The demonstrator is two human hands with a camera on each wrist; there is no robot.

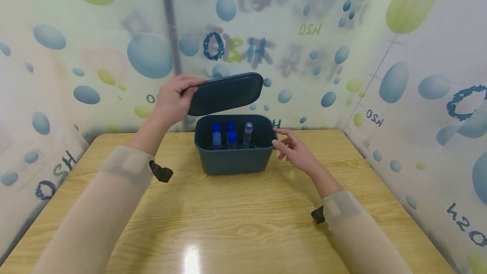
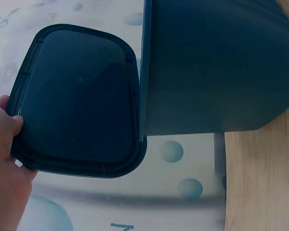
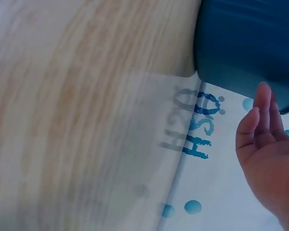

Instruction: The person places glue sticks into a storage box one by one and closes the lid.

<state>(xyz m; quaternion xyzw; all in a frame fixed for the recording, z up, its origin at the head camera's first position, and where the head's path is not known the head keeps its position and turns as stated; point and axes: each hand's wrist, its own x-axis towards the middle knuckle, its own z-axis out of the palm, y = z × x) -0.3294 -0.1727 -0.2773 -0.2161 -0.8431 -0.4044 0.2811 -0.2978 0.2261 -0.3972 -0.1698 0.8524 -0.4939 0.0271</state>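
My left hand (image 1: 175, 98) pinches one end of a dark blue lid (image 1: 226, 94) between thumb and fingers. The lid is tilted, raised above and behind the open plastic box (image 1: 236, 162). In the left wrist view, the lid's ridged underside (image 2: 77, 96) faces the camera. Inside the box stand several small tubes with blue caps (image 1: 231, 135), and a clear tube (image 1: 247, 135) leans at their right. My right hand (image 1: 294, 149) is at the box's right end, fingertips right at the rim, fingers loosely bent. The right wrist view shows that hand (image 3: 267, 149) beside the box wall (image 3: 245, 43).
The box stands on a wooden table (image 1: 228, 219), near its back edge. Behind and along both sides hangs a pale curtain (image 1: 289, 24) printed with blue and green drops and lettering. A dark strap end (image 1: 161, 172) sticks out from the left cuff, another (image 1: 318, 215) from the right.
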